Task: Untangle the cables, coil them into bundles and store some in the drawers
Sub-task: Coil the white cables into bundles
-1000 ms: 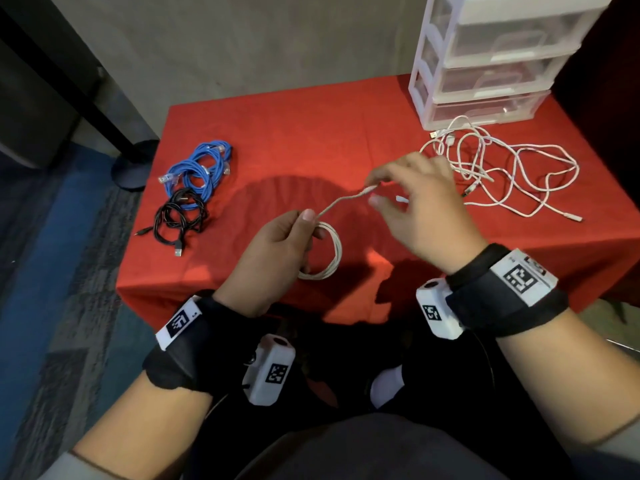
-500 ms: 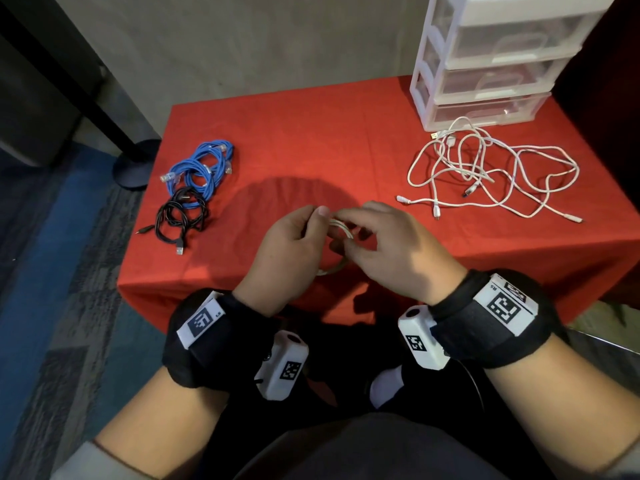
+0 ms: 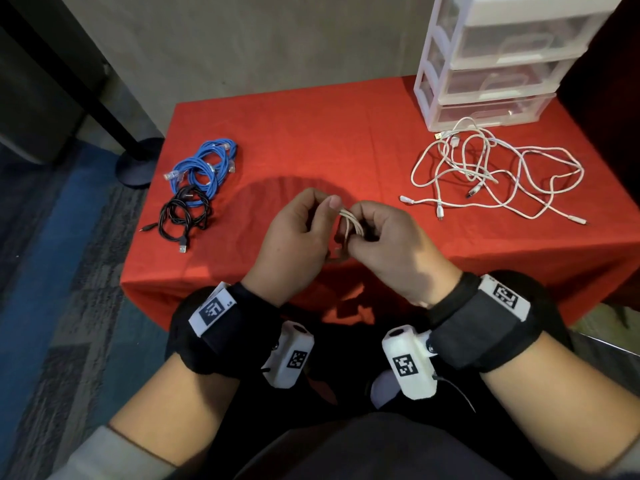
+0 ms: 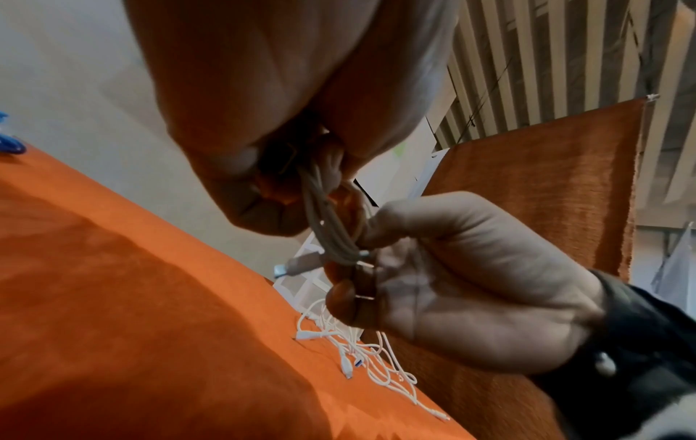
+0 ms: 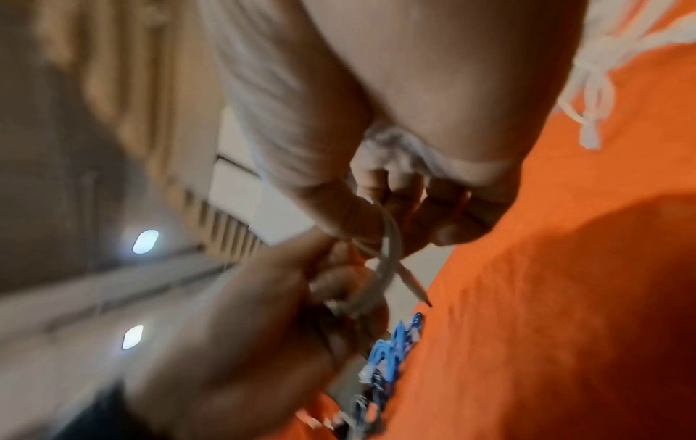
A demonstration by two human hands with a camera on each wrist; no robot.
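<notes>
While both hands' fingers (image 3: 330, 202) pinch one coiled white cable (image 3: 351, 221), two bundles (image 3: 202, 168) lie left.

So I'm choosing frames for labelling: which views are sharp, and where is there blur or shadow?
Head view: sharp, with a round shadow on the red cloth behind the hands. Left wrist view: the white cable is fairly clear, the left hand soft. Right wrist view: blurred throughout, blue cables smeared.
</notes>
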